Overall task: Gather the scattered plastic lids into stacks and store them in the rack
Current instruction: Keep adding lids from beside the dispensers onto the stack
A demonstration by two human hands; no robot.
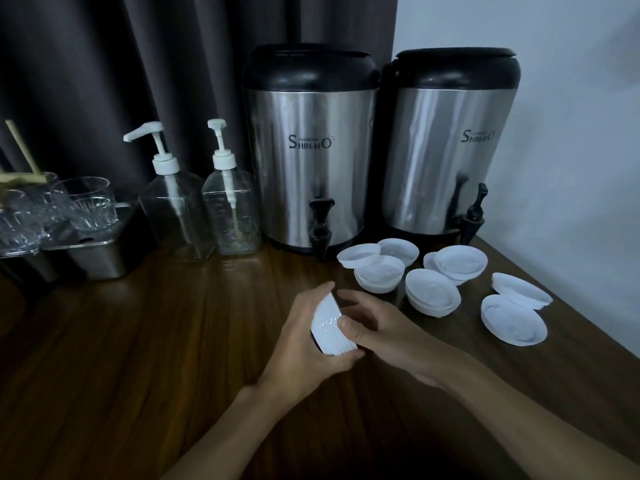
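Closest in, from the head view: clamps a ribbed white stack of lids [323,327] between left hand [294,348] cupped beneath and right hand [391,330], thumb pressed on its side, hands together just above the dark wood table [138,341]. Looks like mid-gathering, squaring the nested stack. Leaves loose lids [431,291] farther right: thin, shallow, translucent white plastic, some overlapping, near two steel urns [311,150]. Next likely calls for reaching right and nesting another lid squarely. Shows no rack for certain.
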